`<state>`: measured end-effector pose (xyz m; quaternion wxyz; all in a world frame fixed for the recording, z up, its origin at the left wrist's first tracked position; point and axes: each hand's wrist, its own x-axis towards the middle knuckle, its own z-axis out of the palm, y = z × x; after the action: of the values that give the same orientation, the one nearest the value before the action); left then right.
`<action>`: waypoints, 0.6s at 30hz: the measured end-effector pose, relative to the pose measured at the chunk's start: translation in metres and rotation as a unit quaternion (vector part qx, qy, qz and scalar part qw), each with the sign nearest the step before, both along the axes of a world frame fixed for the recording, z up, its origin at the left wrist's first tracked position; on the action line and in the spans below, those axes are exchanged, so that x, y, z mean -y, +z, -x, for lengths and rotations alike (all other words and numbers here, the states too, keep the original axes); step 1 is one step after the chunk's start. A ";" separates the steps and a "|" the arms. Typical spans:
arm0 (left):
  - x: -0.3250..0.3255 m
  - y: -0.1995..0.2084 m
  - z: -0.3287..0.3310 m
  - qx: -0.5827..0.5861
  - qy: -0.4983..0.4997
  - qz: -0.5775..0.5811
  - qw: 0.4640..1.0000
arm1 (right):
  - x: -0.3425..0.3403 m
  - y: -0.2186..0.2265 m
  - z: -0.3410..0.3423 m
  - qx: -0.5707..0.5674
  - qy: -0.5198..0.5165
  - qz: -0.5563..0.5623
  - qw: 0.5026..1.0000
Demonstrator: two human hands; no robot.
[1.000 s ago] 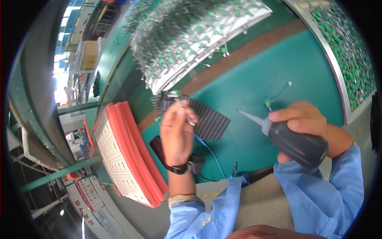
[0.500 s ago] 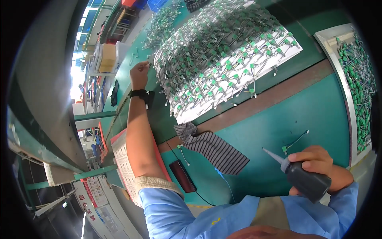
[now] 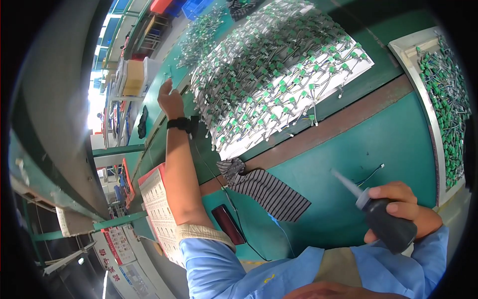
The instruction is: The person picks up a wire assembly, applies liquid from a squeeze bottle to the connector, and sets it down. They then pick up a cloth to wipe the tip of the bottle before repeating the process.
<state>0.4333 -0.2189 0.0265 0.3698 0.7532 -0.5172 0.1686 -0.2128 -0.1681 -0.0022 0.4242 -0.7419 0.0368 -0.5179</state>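
Observation:
My right hand (image 3: 401,204) is wrapped round a dark squeeze bottle (image 3: 391,226) with a grey tapered nozzle, which points up and left over the green table. A short cable with a white end (image 3: 374,172) lies partly behind the nozzle. My left arm is stretched far forward. My left hand (image 3: 171,101), fingers apart and holding nothing I can see, is beside a few loose green connectors (image 3: 168,74) at the far left. To its right, a white board (image 3: 239,148) carries rows of many green connectors with short wires.
A striped cloth sleeve (image 3: 271,192) lies in front of the board. Left of it are a dark phone (image 3: 228,224) and a thin black cord. At the right stands a pale tray (image 3: 427,112) full of connectors. A heap of connectors (image 3: 199,37) lies at the back, near a blue bin (image 3: 194,7).
My left hand has moved slightly left, toward the loose connectors, and its fingers have spread. The black cord now runs up by my forearm. The bottle has shifted slightly with my right hand.

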 end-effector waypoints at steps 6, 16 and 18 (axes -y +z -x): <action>-0.067 0.049 0.327 -0.118 -0.306 -0.251 0.911 | -0.012 -0.011 0.028 0.017 -0.012 -0.056 0.998; -0.175 -0.037 0.476 -0.093 -0.380 -0.376 0.840 | -0.023 -0.006 0.009 0.020 -0.057 0.037 0.998; -0.179 -0.029 0.466 -0.217 -0.383 -0.273 0.855 | -0.031 -0.005 0.012 0.031 -0.050 0.038 0.998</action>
<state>-0.0323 -0.0396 -0.0025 0.2879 0.5833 -0.6967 -0.3024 -0.2252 -0.1374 -0.0075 0.3701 -0.7386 0.0407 -0.5620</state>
